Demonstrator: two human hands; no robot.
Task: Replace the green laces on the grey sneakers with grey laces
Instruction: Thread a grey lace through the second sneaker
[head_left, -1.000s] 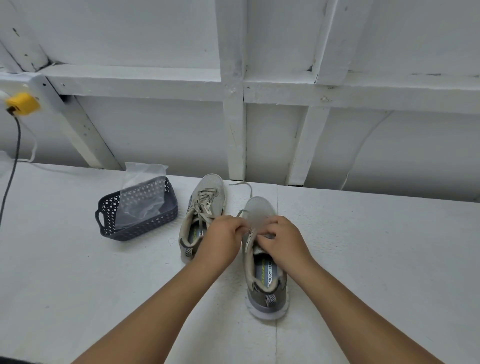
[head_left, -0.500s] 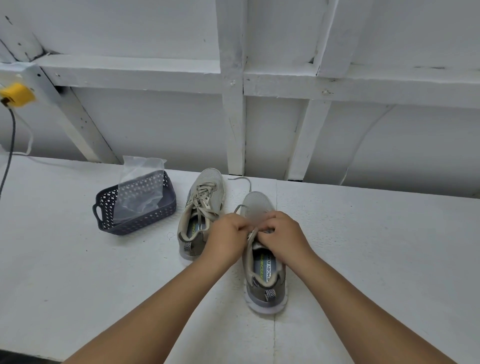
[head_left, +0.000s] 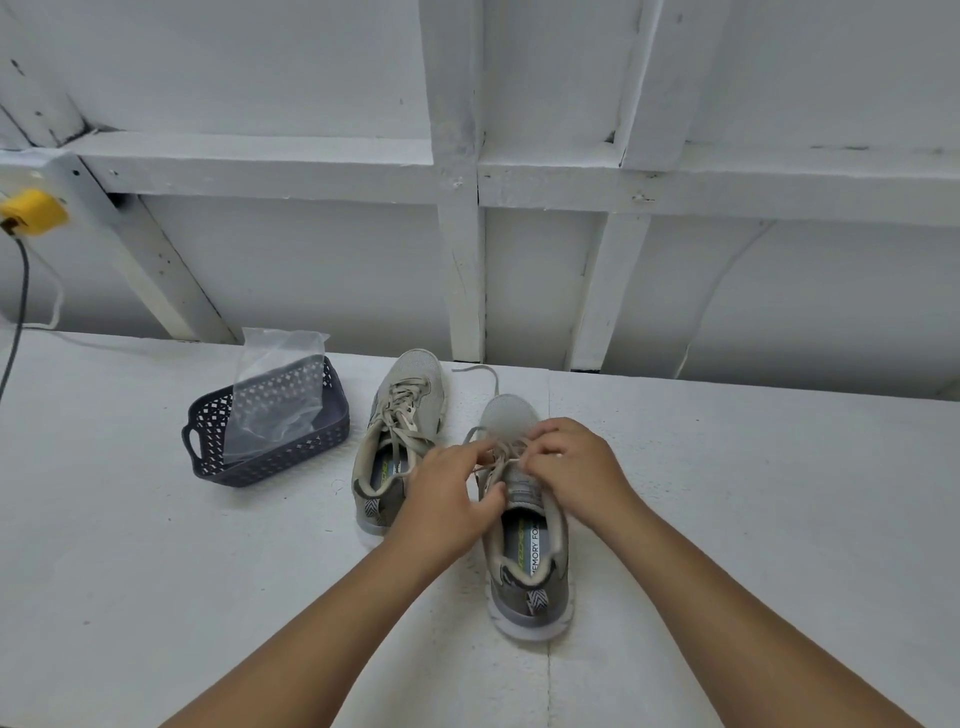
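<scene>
The lace (head_left: 500, 457) of the nearer sneaker (head_left: 524, 525), set on the table (head_left: 156, 545) beside its mate (head_left: 400, 436), is pinched by the left hand (head_left: 447, 499) and right hand (head_left: 571, 467), apparently mid-lacing; next, it seemingly must be drawn through or tied.

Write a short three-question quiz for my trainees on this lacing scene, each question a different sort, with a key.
1. True or false: both hands work at the nearer sneaker.
2. What stands in the dark basket? A) a clear plastic bag B) a brush C) scissors
3. Fill in: the other sneaker lies between the basket and the ____ sneaker.

Key: 1 true, left hand and right hand pinch its lace; 2 A, the bag; 3 nearer.
</scene>
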